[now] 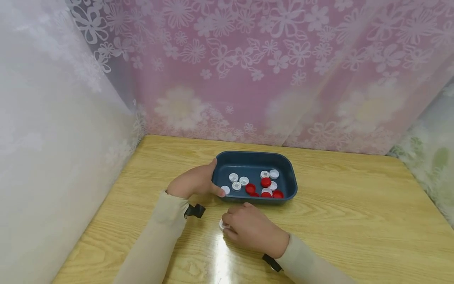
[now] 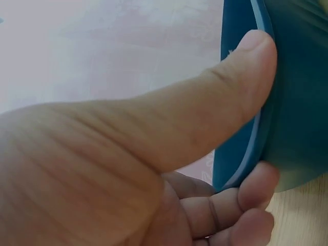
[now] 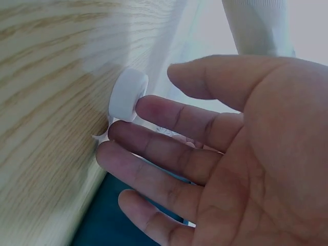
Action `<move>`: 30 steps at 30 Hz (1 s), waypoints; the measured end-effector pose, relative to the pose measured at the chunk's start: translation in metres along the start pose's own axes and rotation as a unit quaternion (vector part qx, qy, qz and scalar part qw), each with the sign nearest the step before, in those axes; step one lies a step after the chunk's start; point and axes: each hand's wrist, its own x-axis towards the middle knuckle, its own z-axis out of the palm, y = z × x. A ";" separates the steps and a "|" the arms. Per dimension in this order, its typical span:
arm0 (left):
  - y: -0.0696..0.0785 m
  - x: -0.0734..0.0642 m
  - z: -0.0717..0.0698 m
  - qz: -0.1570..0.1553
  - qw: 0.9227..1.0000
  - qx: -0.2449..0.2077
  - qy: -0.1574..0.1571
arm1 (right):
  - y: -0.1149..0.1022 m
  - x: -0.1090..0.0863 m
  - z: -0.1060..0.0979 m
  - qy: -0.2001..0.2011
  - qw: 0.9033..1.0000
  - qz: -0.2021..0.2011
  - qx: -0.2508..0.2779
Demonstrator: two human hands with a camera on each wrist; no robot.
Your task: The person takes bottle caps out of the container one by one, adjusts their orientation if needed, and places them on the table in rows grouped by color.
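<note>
My left hand (image 1: 197, 180) grips the left end of a dark blue plastic tray (image 1: 291, 173), its thumb (image 2: 256, 66) over the rim and several fingers against the outside. Several white and red bottle caps lie in the tray, among them a white cap (image 1: 233, 177) and a red cap (image 1: 250, 188). In front of the tray, my right hand (image 1: 248, 229) is low over the table. Its fingertips touch a single white bottle cap (image 3: 125, 95) on the wood. The right wrist view shows the thumb apart from that cap.
The wood-grain table (image 1: 340, 221) extends to both sides of the tray. A pink flowered curtain (image 1: 248, 79) hangs along its back edge, and a pale curtain (image 1: 64, 130) borders the left side.
</note>
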 end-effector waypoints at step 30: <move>0.006 -0.008 0.001 0.002 1.000 0.012 0.006 | -0.001 -0.006 -0.011 0.004 1.000 0.005 -0.016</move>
